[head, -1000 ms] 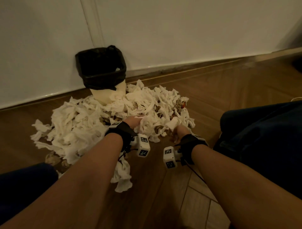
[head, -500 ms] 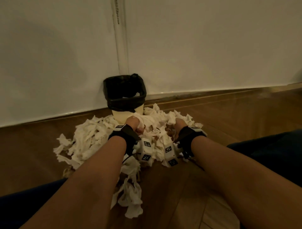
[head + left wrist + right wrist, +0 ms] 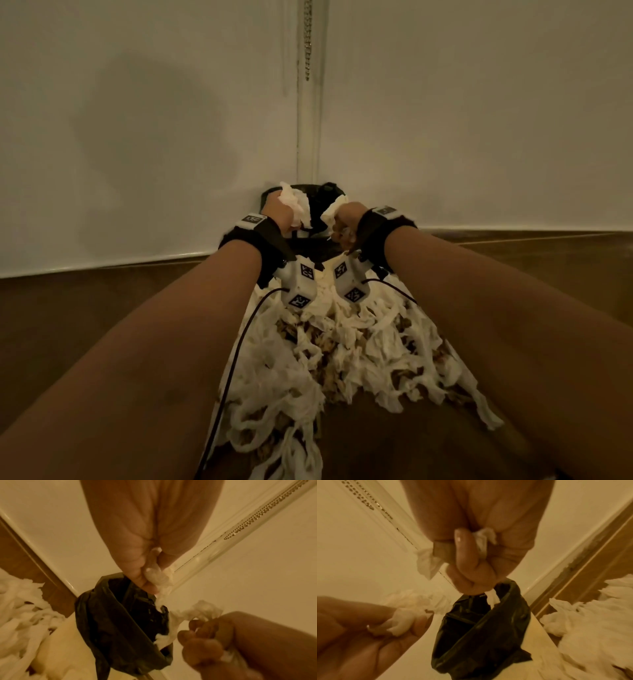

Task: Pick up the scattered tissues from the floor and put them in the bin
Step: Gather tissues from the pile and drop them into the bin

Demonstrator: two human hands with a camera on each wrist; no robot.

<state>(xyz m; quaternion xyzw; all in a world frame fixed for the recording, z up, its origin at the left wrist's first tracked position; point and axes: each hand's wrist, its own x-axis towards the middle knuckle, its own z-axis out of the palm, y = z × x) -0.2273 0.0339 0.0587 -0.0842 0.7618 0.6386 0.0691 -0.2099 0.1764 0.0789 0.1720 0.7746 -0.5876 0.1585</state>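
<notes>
Two hands are raised over the bin (image 3: 322,236), each clenched round a wad of tissue. Left hand (image 3: 279,212) grips a crumpled white wad (image 3: 294,204) above the far-left part of the rim; right hand (image 3: 346,217) grips a smaller wad (image 3: 334,210) above the right part. Left wrist view: tissue bulges out between the curled fingers (image 3: 145,580), with a tail hanging toward the black liner (image 3: 109,622). Right wrist view: fingers (image 3: 469,566) curled tight, tissue ends poking out at both sides and below, lowest end just above the liner mouth.

Bin stands at the far wall (image 3: 137,137), just beyond the tissue pile (image 3: 342,349) that covers the wooden floor (image 3: 85,308) between the forearms. Most of the tissues remain on the floor; task is early, in my judgement.

Risks from here:
- Bin mouth is small and both hands crowd it; release from this height could let light tissue drift outside the rim or down behind the bin.
- Trailing strands may catch on the liner edge and hang over.
- Liner looks loose and folded inward; a push could collapse it and narrow the opening.
- A knock from either wrist could tip the light bin into the pile.
</notes>
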